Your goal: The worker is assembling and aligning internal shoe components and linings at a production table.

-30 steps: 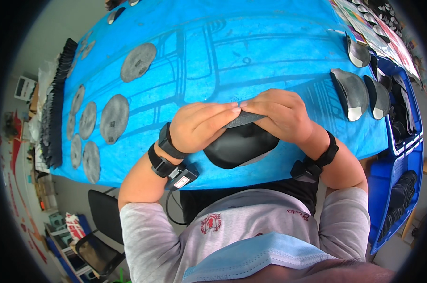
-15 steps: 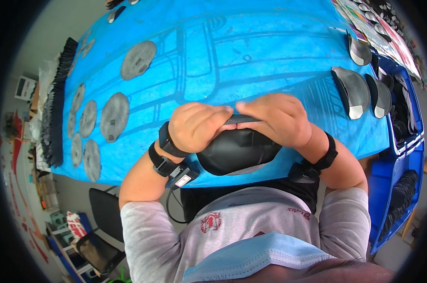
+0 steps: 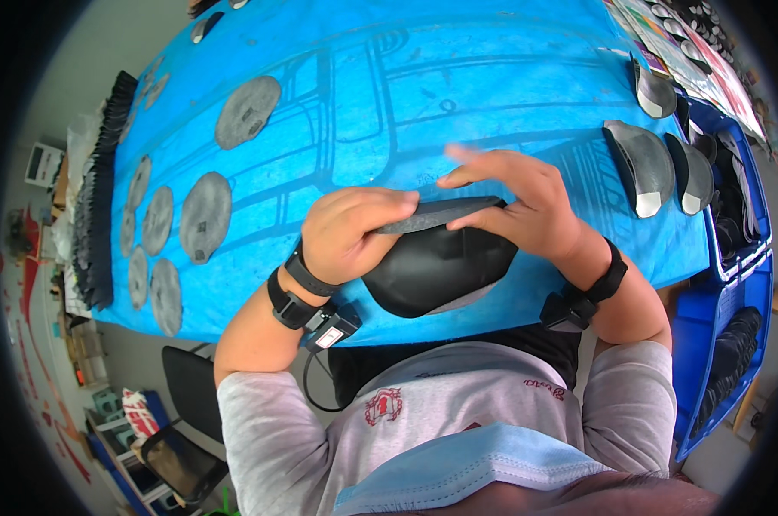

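A glossy black curved pad (image 3: 441,271) with a grey, fabric-like edge is in front of my body, over the near side of the blue table. Its far rim is folded up into a dark grey strip. My left hand (image 3: 350,228) grips the left part of this rim, fingertips on top and thumb hidden underneath. On the right end, my right hand (image 3: 526,202) touches the rim with its thumb; its index finger is raised and blurred, apart from the thumb. Wrist straps with small black boxes are on both my forearms.
Several flat grey oval pads (image 3: 206,217) lie spread on the left of the blue table cover (image 3: 458,95). Black curved pieces (image 3: 645,168) lie at the right edge, beside blue crates (image 3: 728,301) of dark parts. A black stack (image 3: 97,224) lines the left edge; a chair (image 3: 191,391) stands behind.
My right hand has loosened from the rim, its fingers lifting away from the thumb. More of the folded rim shows, and the pad has tilted slightly. My left hand keeps its grip.
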The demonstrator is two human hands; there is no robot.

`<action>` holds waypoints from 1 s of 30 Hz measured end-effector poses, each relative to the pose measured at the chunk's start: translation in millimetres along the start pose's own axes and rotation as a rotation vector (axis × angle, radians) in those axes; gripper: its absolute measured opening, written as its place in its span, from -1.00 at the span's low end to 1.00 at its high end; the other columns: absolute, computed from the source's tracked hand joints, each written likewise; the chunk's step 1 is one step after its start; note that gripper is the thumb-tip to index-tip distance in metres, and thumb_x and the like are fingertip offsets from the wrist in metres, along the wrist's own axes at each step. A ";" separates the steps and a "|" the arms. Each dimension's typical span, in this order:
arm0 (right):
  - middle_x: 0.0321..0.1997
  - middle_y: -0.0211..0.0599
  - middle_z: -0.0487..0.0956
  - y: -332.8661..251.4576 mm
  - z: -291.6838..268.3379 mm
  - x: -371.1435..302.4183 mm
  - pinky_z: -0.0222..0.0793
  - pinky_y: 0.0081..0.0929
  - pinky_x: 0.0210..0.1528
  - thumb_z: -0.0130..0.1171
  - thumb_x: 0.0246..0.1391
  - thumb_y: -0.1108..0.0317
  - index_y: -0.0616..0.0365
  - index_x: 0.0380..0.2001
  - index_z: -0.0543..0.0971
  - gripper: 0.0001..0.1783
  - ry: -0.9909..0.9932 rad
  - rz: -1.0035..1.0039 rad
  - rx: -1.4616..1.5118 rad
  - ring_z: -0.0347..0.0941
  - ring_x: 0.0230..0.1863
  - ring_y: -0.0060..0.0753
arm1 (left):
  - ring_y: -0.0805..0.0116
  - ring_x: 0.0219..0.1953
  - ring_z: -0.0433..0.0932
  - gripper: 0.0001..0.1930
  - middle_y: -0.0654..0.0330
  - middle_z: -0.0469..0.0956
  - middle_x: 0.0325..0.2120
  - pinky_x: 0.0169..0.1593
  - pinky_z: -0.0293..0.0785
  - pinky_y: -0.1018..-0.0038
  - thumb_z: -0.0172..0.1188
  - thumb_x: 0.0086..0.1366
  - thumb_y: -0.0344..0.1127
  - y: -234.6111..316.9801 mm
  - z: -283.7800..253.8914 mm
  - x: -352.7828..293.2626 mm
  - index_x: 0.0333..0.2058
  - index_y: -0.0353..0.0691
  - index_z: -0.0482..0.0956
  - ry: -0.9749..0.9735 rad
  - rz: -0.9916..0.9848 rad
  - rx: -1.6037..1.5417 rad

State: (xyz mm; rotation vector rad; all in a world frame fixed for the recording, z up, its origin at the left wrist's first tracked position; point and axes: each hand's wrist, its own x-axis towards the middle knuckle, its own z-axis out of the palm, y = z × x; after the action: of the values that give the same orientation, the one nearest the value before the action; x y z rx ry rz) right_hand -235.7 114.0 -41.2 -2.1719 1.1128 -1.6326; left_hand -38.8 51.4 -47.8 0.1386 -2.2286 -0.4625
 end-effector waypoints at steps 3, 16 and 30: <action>-0.53 -0.36 0.45 11.8 -9.0 -2.9 0.29 -0.56 -0.47 0.23 -0.43 0.57 0.12 -0.45 0.55 -0.70 -0.115 -0.085 0.022 0.37 -0.49 -0.42 | 0.18 -0.38 0.53 -0.74 0.06 0.50 -0.43 -0.37 0.47 0.46 0.14 -0.08 -0.62 -6.5 -2.7 -3.9 -0.36 -0.26 0.39 0.052 0.061 -0.020; -0.54 -0.37 0.45 19.5 -22.0 2.9 0.25 -0.61 -0.42 0.25 -0.40 0.60 0.17 -0.49 0.53 -0.75 -0.115 0.012 0.182 0.36 -0.48 -0.46 | 0.21 -0.38 0.52 -0.70 0.03 0.49 -0.40 -0.33 0.46 0.51 0.10 -0.12 -0.69 -11.3 -10.8 -5.2 -0.34 -0.28 0.42 0.145 0.007 -0.113; -0.43 -0.54 0.47 1.2 3.2 3.7 0.21 -0.55 -0.35 0.14 -0.34 0.37 0.00 -0.44 0.54 -0.77 0.028 -0.532 -0.521 0.35 -0.41 -0.53 | 0.26 -0.49 0.52 -0.74 0.11 0.52 -0.51 -0.46 0.40 0.56 0.13 -0.18 -0.58 3.1 3.2 7.2 -0.40 -0.25 0.51 0.119 -0.254 0.021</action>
State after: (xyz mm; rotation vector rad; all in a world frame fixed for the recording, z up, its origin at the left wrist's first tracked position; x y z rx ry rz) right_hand -233.0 109.9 -40.3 -2.9972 1.1291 -1.7039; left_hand -45.7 53.3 -43.3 0.4529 -2.1080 -0.5534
